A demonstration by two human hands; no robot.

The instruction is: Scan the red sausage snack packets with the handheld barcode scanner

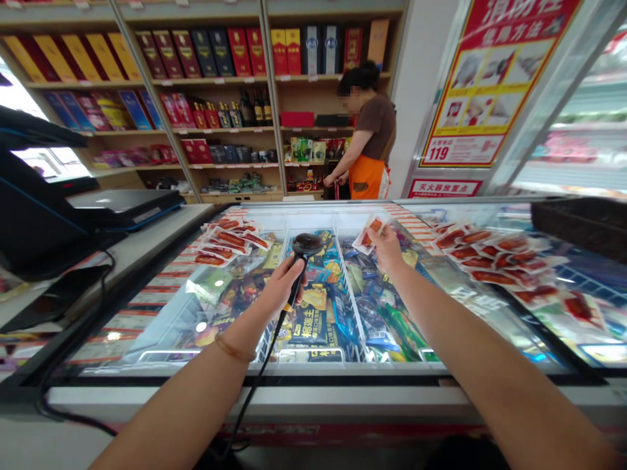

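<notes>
A sealed packet of reddish-brown food is held out above the far middle of a glass-topped freezer, just right of a black handheld scanner. Tall wooden shelving fills the far left and centre of the shop, stacked with boxed goods in yellow, red and dark blue and with rows of bottles. Nearer, the long freezer spans the scene, colourful bags visible through its glass between white wire dividers. A red-and-yellow poster marked "119" hangs on the far right wall. On the far side of the freezer, a person in a dark top and orange apron leans toward the lower shelves; what the hands there touch is too small to tell. At left, a table carries a flat black device. Similar packets lie on the freezer's top in two groups, a larger right pile and a smaller left pile. The left hand has its fingers wrapped around the scanner's handle, the scanner's head raised and a black cord running down toward the near edge. The right hand pinches the packet at its right side, fingers closed on it. A thin band circles the left wrist.
</notes>
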